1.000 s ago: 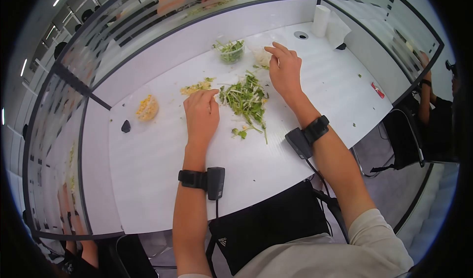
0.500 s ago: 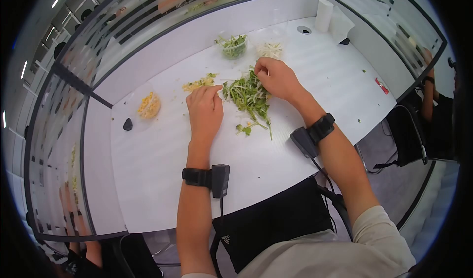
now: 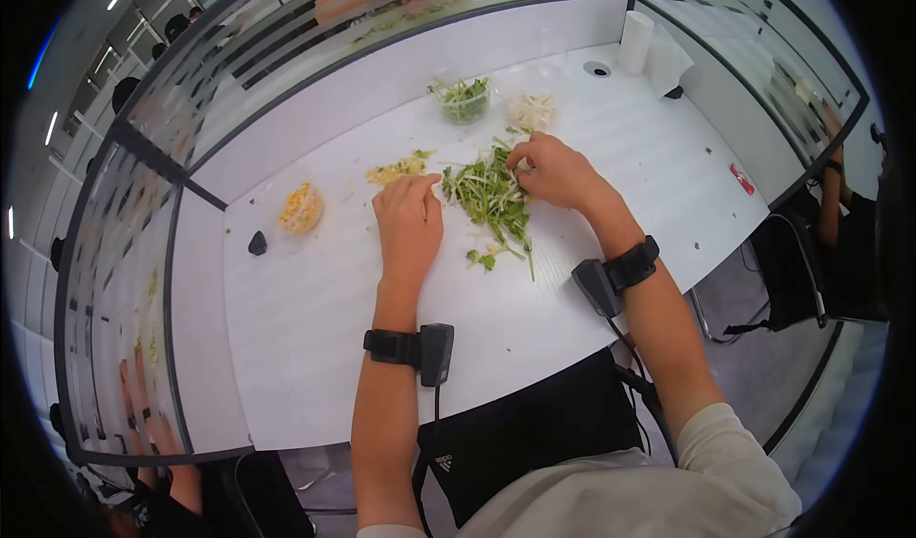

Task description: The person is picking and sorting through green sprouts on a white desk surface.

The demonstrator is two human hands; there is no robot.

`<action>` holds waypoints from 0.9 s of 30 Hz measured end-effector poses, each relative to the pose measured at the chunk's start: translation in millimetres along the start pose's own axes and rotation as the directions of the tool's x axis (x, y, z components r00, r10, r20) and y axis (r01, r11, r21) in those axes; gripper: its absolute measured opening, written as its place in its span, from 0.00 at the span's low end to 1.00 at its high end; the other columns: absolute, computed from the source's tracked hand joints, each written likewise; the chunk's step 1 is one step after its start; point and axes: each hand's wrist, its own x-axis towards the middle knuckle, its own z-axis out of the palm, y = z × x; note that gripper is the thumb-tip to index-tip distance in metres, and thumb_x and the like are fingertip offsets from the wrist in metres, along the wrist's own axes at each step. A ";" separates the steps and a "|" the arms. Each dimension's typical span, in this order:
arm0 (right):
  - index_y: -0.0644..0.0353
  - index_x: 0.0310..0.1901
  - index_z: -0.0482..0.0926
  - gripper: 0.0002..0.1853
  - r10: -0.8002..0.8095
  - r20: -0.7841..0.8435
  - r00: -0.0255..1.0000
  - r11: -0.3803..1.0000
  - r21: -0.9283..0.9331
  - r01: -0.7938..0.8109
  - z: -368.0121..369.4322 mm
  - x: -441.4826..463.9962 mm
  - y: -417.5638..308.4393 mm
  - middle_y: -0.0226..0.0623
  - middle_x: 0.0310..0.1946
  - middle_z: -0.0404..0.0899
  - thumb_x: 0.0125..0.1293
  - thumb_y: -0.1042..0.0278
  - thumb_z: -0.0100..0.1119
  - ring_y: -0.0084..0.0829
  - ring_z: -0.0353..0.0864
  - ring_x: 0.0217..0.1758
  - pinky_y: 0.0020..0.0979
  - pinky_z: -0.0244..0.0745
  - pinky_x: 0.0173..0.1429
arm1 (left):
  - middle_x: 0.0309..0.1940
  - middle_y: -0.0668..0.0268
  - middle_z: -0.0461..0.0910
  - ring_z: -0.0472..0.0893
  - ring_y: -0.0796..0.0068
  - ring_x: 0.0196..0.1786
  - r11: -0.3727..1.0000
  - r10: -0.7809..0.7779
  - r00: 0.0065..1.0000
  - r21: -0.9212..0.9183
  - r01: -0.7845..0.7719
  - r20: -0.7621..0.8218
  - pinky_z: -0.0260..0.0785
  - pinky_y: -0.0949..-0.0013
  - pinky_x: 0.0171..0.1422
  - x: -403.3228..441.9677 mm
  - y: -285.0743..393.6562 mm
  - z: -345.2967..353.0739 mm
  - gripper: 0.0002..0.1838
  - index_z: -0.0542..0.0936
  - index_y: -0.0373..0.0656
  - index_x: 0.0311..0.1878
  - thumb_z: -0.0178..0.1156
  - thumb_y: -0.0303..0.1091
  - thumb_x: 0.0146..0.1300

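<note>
A loose pile of green leaves and pale stems (image 3: 489,195) lies on the white table (image 3: 315,347). At its right edge my right hand (image 3: 558,171) has thumb and fingers pinched together; what is between the fingertips is too small to make out. My left hand (image 3: 408,223) rests just left of the pile, its fingers curled loosely, thumb and fingertips near one another, and whether it holds anything is hidden. Behind it lies a small yellow heap (image 3: 399,168). A clear bowl of greens (image 3: 465,101) and a heap of white sprouts (image 3: 530,111) stand behind the pile.
A container of yellow pieces (image 3: 301,210) and a dark object (image 3: 258,243) are at the left. A paper roll (image 3: 635,42) stands in the back right corner, and a red wrapper (image 3: 741,179) lies at the right. Partitions border the table; other people sit beyond them.
My right hand has come down from near the white sprouts to the pile's right edge, its fingers closing. My left hand has stayed beside the pile. The view has shifted slightly.
</note>
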 end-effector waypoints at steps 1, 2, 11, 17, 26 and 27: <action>0.51 0.44 0.84 0.11 0.000 0.003 1.000 1.000 0.003 0.000 1.0 0.1 0.3 0.40 0.47 0.77 0.61 0.67 0.58 0.42 0.77 0.55 0.41 0.77 0.55 | 0.40 0.66 0.81 0.77 0.65 0.50 1.000 -0.002 1.000 0.002 0.002 0.003 0.60 0.60 0.61 -1.0 -0.4 -0.4 0.11 0.83 0.44 0.46 0.58 0.23 0.62; 0.52 0.43 0.84 0.10 0.016 0.002 1.000 1.000 0.000 -0.016 1.3 1.2 0.6 0.40 0.47 0.77 0.61 0.67 0.59 0.42 0.78 0.55 0.42 0.77 0.55 | 0.40 0.66 0.81 0.77 0.65 0.50 1.000 -0.019 1.000 0.002 0.019 0.004 0.60 0.60 0.61 -0.9 -1.1 -0.8 0.11 0.83 0.44 0.46 0.58 0.23 0.62; 0.59 0.38 0.82 0.09 0.094 -0.226 0.970 0.992 0.107 -0.072 5.1 3.7 -4.9 0.42 0.43 0.80 0.64 0.64 0.59 0.44 0.81 0.48 0.42 0.77 0.51 | 0.42 0.65 0.83 0.78 0.64 0.52 1.000 -0.021 1.000 0.013 0.021 -0.001 0.61 0.60 0.62 -1.5 -4.6 0.9 0.11 0.83 0.44 0.47 0.58 0.22 0.63; 0.64 0.39 0.81 0.11 0.126 -0.378 0.917 0.878 0.473 0.075 20.6 17.3 7.8 0.39 0.34 0.81 0.65 0.63 0.61 0.33 0.79 0.36 0.34 0.75 0.43 | 0.41 0.65 0.82 0.77 0.64 0.52 0.999 -0.037 0.999 0.002 0.037 0.006 0.60 0.60 0.62 -1.2 -5.8 1.4 0.11 0.83 0.44 0.47 0.58 0.23 0.63; 0.65 0.40 0.81 0.11 0.300 -0.524 0.797 0.688 0.698 0.200 12.8 21.1 4.4 0.33 0.31 0.80 0.67 0.63 0.62 0.22 0.73 0.29 0.26 0.71 0.37 | 0.43 0.62 0.84 0.79 0.62 0.52 1.000 -0.031 1.000 0.001 0.031 0.005 0.63 0.59 0.61 0.2 -2.7 -0.3 0.12 0.83 0.44 0.47 0.57 0.22 0.64; 0.63 0.40 0.82 0.11 0.235 -0.706 0.668 0.804 0.527 0.275 11.3 23.9 8.5 0.32 0.32 0.80 0.67 0.63 0.63 0.24 0.74 0.29 0.28 0.71 0.37 | 0.43 0.62 0.84 0.79 0.62 0.52 0.999 -0.031 1.000 0.005 0.031 0.002 0.63 0.59 0.61 0.2 -2.5 -0.4 0.12 0.83 0.44 0.47 0.57 0.22 0.64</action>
